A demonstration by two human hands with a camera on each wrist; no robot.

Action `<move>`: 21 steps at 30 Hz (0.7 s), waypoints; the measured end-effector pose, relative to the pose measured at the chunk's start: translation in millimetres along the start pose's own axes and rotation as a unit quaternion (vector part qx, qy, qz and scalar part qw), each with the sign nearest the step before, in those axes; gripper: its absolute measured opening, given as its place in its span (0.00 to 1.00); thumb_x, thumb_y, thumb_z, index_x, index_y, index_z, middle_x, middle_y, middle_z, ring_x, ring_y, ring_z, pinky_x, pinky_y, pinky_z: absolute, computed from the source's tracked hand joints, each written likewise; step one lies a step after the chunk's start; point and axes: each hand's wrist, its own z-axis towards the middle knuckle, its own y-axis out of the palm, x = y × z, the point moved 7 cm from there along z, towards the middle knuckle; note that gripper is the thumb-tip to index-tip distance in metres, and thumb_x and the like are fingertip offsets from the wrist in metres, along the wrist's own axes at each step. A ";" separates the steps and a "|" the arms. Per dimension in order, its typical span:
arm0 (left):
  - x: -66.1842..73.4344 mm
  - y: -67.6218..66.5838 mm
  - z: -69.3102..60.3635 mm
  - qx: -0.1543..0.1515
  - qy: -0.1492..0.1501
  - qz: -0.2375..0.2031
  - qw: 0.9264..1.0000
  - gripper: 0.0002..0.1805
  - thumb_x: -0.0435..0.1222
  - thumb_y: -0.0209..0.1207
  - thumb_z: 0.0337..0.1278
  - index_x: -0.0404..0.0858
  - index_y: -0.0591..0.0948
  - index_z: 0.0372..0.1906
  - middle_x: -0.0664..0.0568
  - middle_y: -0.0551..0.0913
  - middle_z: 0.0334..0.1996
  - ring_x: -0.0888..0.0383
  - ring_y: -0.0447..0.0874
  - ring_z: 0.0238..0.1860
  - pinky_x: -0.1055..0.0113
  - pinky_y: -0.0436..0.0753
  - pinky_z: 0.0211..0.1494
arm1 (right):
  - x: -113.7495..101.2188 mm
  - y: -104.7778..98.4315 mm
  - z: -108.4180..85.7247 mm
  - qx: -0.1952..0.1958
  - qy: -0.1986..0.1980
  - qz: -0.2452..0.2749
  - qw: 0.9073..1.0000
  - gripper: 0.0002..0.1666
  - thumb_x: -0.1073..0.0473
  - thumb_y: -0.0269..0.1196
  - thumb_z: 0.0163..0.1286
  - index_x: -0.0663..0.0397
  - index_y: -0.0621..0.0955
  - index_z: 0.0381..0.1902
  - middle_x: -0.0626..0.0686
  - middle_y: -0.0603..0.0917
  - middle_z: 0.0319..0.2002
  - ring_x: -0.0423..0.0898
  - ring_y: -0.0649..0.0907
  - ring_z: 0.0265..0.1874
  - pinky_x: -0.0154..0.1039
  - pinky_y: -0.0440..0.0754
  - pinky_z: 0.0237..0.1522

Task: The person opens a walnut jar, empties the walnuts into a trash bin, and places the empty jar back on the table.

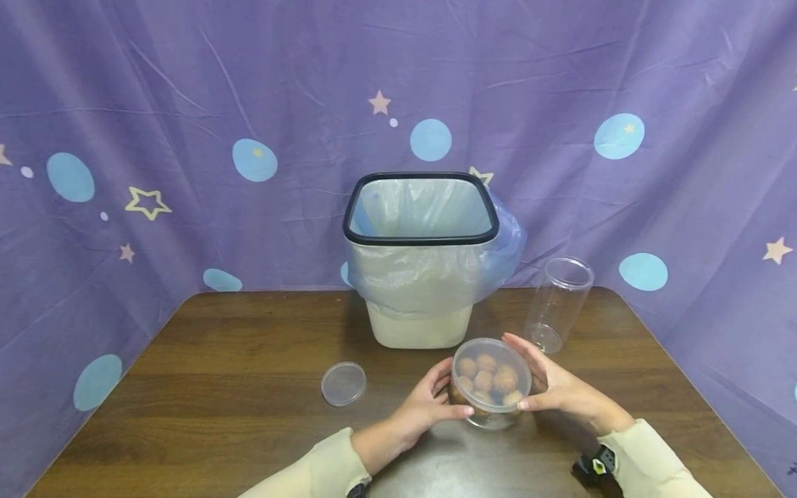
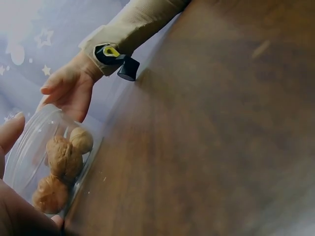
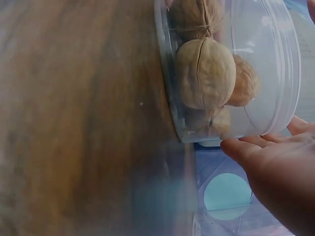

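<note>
A clear round jar [image 1: 492, 384] of walnuts has a translucent lid on it. In the head view it is between both hands, above or on the table, I cannot tell which. The left hand [image 1: 426, 404] grips its left side, thumb near the lid rim and fingers curled behind. The right hand [image 1: 563, 387] holds the right side, thumb at the rim and longer fingers reaching round the far side. Walnuts [image 2: 64, 157] show through the wall in the left wrist view. Close up in the right wrist view, the right hand's fingers [image 3: 246, 147] touch the jar [image 3: 266, 64].
A bin [image 1: 420, 332] with a black rim and a bluish liner stands at the table's back. Right of it is a tall clear container [image 1: 557, 304], uncovered. A round clear lid [image 1: 344, 384] lies left of the hands. Purple curtain surrounds the brown table [image 1: 236, 387].
</note>
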 end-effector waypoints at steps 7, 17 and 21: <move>-1.9 1.7 6.8 -0.012 0.008 0.010 1.000 0.53 0.26 0.69 0.39 0.39 0.53 0.73 0.39 0.53 0.72 0.42 0.48 0.72 0.48 0.50 0.72 | 4.6 0.6 1.8 -0.020 0.009 0.004 1.000 0.63 0.70 0.68 0.50 0.58 0.41 0.74 0.69 0.39 0.72 0.35 0.58 0.68 0.26 0.61 0.63; -4.3 2.1 13.6 0.004 0.024 0.042 0.999 0.55 0.23 0.69 0.36 0.37 0.52 0.73 0.40 0.54 0.72 0.44 0.50 0.72 0.50 0.52 0.72 | 12.5 -3.5 4.6 -0.018 0.025 -0.018 0.999 0.63 0.69 0.69 0.50 0.56 0.43 0.74 0.67 0.48 0.72 0.37 0.61 0.67 0.27 0.62 0.61; -2.4 3.2 15.0 0.005 0.031 0.046 0.998 0.55 0.22 0.69 0.36 0.36 0.53 0.73 0.40 0.55 0.71 0.44 0.51 0.72 0.50 0.52 0.72 | 13.0 -6.3 4.6 -0.020 0.041 -0.040 0.998 0.62 0.67 0.69 0.50 0.52 0.44 0.75 0.63 0.52 0.71 0.43 0.61 0.67 0.28 0.62 0.60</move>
